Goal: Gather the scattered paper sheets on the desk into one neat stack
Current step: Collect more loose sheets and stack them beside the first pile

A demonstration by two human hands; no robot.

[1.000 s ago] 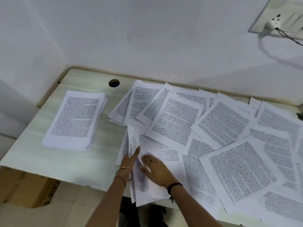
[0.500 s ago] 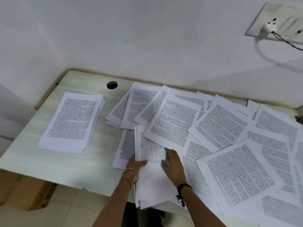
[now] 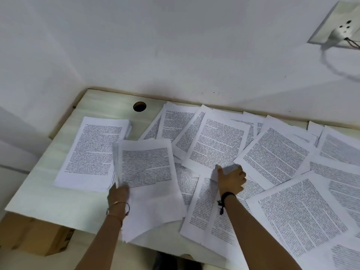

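Two piles matter here: the squared stack of white printed paper sheets (image 3: 93,152) lying on the pale wood-grain desk (image 3: 48,201), and the loose bundle of printed sheets (image 3: 146,168), which the left hand (image 3: 118,193) grips with its fingers curled round the bundle's near left edge. The bundle's far left corner overlaps the stack's right side. Well to the right of the stack, the right hand (image 3: 231,180) appears to pinch the lifted near corner of one white printed sheet (image 3: 218,141) in the scattered spread of sheets (image 3: 282,156), which runs from just beside the stack away to the right. To do this step well, I judge, that corner should be peeled up alone and drawn toward the stack onto the bundle, with the edges squared before laying down. Dragging flat risks pulling neighbouring sheets askew.
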